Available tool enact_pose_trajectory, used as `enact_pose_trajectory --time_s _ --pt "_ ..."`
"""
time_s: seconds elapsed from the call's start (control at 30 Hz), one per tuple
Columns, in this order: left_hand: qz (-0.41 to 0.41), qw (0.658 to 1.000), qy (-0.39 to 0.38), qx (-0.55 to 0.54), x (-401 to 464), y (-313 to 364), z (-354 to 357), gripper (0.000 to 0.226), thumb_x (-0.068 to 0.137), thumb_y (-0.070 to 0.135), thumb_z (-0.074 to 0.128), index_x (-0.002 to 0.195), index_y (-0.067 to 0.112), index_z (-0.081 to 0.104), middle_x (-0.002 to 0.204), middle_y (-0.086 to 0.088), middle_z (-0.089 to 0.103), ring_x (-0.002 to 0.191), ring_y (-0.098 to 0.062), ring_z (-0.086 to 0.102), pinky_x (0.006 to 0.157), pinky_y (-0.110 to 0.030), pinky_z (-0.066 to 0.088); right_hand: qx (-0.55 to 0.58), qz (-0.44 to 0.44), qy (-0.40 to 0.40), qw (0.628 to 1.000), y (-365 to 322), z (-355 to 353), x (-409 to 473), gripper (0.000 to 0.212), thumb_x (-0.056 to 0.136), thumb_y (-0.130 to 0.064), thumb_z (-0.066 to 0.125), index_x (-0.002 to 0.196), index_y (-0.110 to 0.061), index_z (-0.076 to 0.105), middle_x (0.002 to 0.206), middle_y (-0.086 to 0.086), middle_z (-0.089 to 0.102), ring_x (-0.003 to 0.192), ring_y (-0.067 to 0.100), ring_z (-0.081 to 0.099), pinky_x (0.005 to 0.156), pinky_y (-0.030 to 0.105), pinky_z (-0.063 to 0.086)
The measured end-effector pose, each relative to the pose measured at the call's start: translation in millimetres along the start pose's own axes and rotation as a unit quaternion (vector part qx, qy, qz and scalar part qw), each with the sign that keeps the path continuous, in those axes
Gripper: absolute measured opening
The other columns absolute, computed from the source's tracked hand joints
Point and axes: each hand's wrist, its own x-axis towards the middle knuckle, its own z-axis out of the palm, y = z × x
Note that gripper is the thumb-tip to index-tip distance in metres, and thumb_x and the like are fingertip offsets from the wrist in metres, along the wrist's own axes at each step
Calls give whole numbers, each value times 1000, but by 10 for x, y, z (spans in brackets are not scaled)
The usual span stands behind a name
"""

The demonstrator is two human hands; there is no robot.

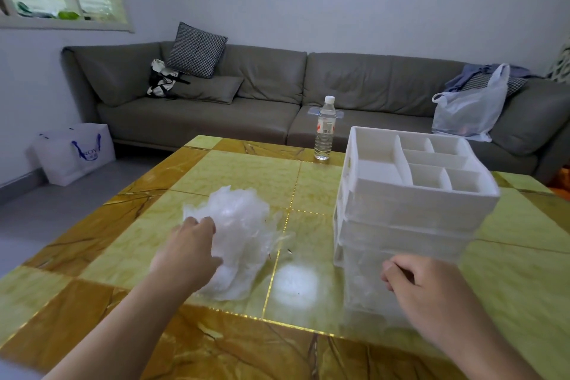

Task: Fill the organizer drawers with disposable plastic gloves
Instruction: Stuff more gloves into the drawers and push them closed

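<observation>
A crumpled heap of clear disposable plastic gloves [243, 234] lies on the yellow marble table [216, 170]. My left hand [188, 253] rests on the heap's left side, its fingers curled into the plastic. To the right stands a white organizer [410, 194] with divided top compartments and translucent drawers below. Its bottom drawer [367, 296] is pulled out toward me and holds some clear plastic. My right hand [422, 290] is at that drawer's front with fingers curled; the image is blurred there, so I cannot tell whether it grips the drawer.
A water bottle [325, 129] stands at the table's far edge behind the organizer. A grey sofa [262, 92] with cushions and a plastic bag [472, 108] runs along the wall. A white shopping bag [75, 153] sits on the floor at left.
</observation>
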Motion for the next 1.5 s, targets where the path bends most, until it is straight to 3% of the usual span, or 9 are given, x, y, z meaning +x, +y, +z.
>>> enact_pose_trajectory --time_s 0.3,0.5,0.67,0.87,0.93,1.03,1.2,1.37,1.5 --pt "-38 992 67 -98 8 -18 17 18 96 13 55 84 26 62 84 7 64 69 -12 63 59 -34 59 2 -1 -6 1000 -69 -16 -44 33 99 -37 60 74 -20 70 69 -10 72 64 5 66 69 38 60" --pt "-35 959 141 -242 6 129 -218 6 103 20 55 99 22 59 107 5 58 94 -16 57 68 -28 42 14 0 -5 1000 -37 10 -36 32 100 -38 59 77 -19 70 70 -7 72 65 7 67 69 41 61" --pt "-61 845 88 -523 -77 255 -407 8 105 19 57 102 15 62 101 -12 73 88 -24 67 77 -35 51 5 -2 -4 1000 -74 21 -45 35 101 -39 57 78 -16 69 70 -4 72 66 9 67 70 41 60" --pt "-18 699 -15 -715 -327 512 -568 32 95 -19 37 118 -9 57 112 -20 76 108 -36 74 101 -51 52 132 -19 -13 991 -330 -39 -137 18 98 -33 67 83 -28 74 78 -10 74 69 10 69 68 38 58" --pt "17 713 -37 -700 -480 672 -493 22 99 -11 42 111 -3 58 109 -21 76 106 -38 73 97 -54 53 303 -3 -79 950 -522 -99 -188 15 92 -40 72 101 -28 76 90 -2 77 82 15 73 77 39 58" --pt "107 810 -37 -575 -692 915 -276 7 97 20 69 100 16 64 95 -13 73 90 -35 71 82 -58 53 486 47 -194 851 -749 -92 -241 47 86 -43 75 123 -16 67 104 11 78 95 23 75 80 41 58" --pt "143 819 -33 -555 -880 1202 -104 38 69 42 85 98 27 67 88 4 69 82 -23 68 74 -48 54 517 145 -68 841 -806 34 -236 14 101 -8 68 97 5 69 75 16 71 67 25 70 56 35 58" --pt "10 768 -51 -639 -776 1160 -88 55 59 15 85 109 29 67 113 -2 69 92 -10 70 80 -28 54 535 166 -25 828 -642 -42 -178 16 100 -3 66 90 8 71 68 19 68 61 30 69 58 39 57" --pt "-23 672 -299 -677 -798 1128 -180 69 72 24 94 132 7 65 123 -17 73 108 -34 73 95 -50 58 532 117 -69 836 -580 -91 -189 20 99 -6 70 91 12 69 66 23 64 58 31 62 56 36 55"
